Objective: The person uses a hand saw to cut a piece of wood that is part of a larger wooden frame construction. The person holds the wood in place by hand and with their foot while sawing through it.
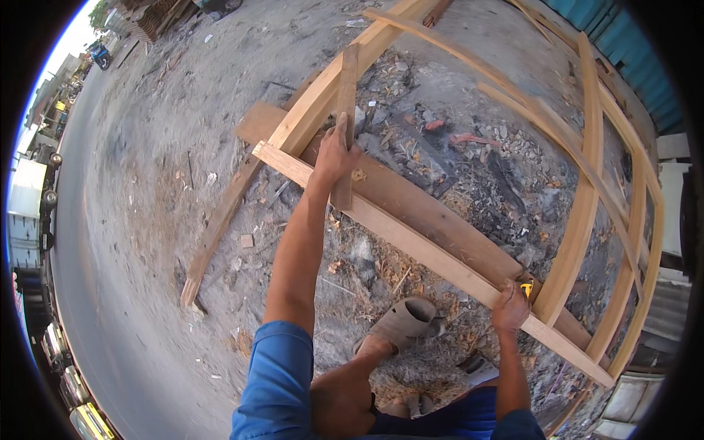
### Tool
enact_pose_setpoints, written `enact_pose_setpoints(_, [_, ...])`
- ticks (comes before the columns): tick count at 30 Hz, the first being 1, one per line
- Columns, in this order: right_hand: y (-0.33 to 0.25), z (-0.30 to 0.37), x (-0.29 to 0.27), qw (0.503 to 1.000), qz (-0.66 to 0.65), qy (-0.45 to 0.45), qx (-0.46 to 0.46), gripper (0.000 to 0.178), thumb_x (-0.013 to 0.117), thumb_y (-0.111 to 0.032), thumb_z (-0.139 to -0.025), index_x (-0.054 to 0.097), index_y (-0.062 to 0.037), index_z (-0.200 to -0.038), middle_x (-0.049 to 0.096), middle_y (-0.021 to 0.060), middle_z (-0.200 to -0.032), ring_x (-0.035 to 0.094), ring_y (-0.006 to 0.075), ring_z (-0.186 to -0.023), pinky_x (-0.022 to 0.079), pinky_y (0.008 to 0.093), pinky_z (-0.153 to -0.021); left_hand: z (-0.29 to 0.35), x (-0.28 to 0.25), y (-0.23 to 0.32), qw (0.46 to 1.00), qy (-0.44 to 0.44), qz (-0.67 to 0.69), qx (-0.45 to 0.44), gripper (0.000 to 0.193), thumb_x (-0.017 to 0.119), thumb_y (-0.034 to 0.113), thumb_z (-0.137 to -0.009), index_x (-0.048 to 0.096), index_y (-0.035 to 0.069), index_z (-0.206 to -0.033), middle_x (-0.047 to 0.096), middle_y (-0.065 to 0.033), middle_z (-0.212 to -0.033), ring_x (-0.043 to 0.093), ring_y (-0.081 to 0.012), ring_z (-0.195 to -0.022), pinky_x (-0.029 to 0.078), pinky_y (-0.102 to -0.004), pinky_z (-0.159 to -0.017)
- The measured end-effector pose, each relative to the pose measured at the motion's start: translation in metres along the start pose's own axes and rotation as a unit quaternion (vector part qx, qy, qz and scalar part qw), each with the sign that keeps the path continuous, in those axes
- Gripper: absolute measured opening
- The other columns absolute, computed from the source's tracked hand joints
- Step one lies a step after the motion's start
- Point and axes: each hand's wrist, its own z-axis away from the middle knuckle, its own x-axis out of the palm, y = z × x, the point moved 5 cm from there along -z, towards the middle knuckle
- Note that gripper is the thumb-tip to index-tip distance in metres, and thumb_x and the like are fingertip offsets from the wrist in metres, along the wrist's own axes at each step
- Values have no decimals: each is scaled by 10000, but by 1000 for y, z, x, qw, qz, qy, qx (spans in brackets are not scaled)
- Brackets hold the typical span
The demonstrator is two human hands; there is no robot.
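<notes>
My left hand [337,154] is closed round a short flat wooden slat [346,92], whose near end crosses over the front beam [411,238] of a wooden frame. The beam runs slantwise from upper left to lower right in front of me. At its right part my right hand [511,308] is closed on a small yellow and black tape measure [526,288], resting against the beam. My fingers hide much of the tape measure. Behind the front beam lies a wide brown board [418,202]. A thick pale beam [315,99] joins the front beam's left end.
More frame timbers [583,198] and long thin strips [506,81] stretch across the right side. A loose plank [220,227] lies at left on ash-grey ground with rubble [477,147]. My sandalled foot [403,326] stands below the beam. A road [88,242] with vehicles runs along the far left.
</notes>
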Motion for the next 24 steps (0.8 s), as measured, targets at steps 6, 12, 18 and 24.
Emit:
enact_pose_setpoints(6, [0, 2, 2, 999, 39, 1, -27, 320, 462, -268, -1025, 723, -99, -1101, 763, 117, -939, 695, 372, -913, 498, 506, -842, 10, -22, 1, 992, 34, -68, -100, 861, 724, 290, -850, 341, 61, -1586, 509, -369, -1406, 476, -513, -1348, 403, -483, -1136])
enact_pose_setpoints(12, [5, 0, 2, 999, 45, 21, -22, 334, 455, -277, -1024, 725, -97, -1106, 764, 109, -944, 700, 362, -926, 505, 498, -844, 114, -77, 37, 993, -56, -53, 87, 756, 851, 301, -782, 565, 153, -1465, 632, -170, -1313, 582, -381, -1147, 465, -472, -1041])
enact_pose_setpoints(18, [5, 0, 7, 1000, 1, -17, 6, 340, 443, -281, -1032, 726, -113, -1117, 773, 69, -947, 707, 340, -926, 504, 483, -837, 139, -60, 42, 984, -56, -140, 93, 632, 865, 229, -751, 674, 194, -1353, 619, -141, -1296, 563, -370, -1130, 459, -464, -1018])
enact_pose_setpoints(24, [6, 0, 5, 1000, 24, -11, -11, 346, 426, -275, -1041, 718, -106, -1119, 775, 64, -960, 707, 338, -920, 500, 486, -834, 145, -51, 53, 991, -39, -101, 78, 559, 829, 196, -786, 684, 124, -1321, 644, -139, -1223, 570, -362, -1070, 464, -463, -977])
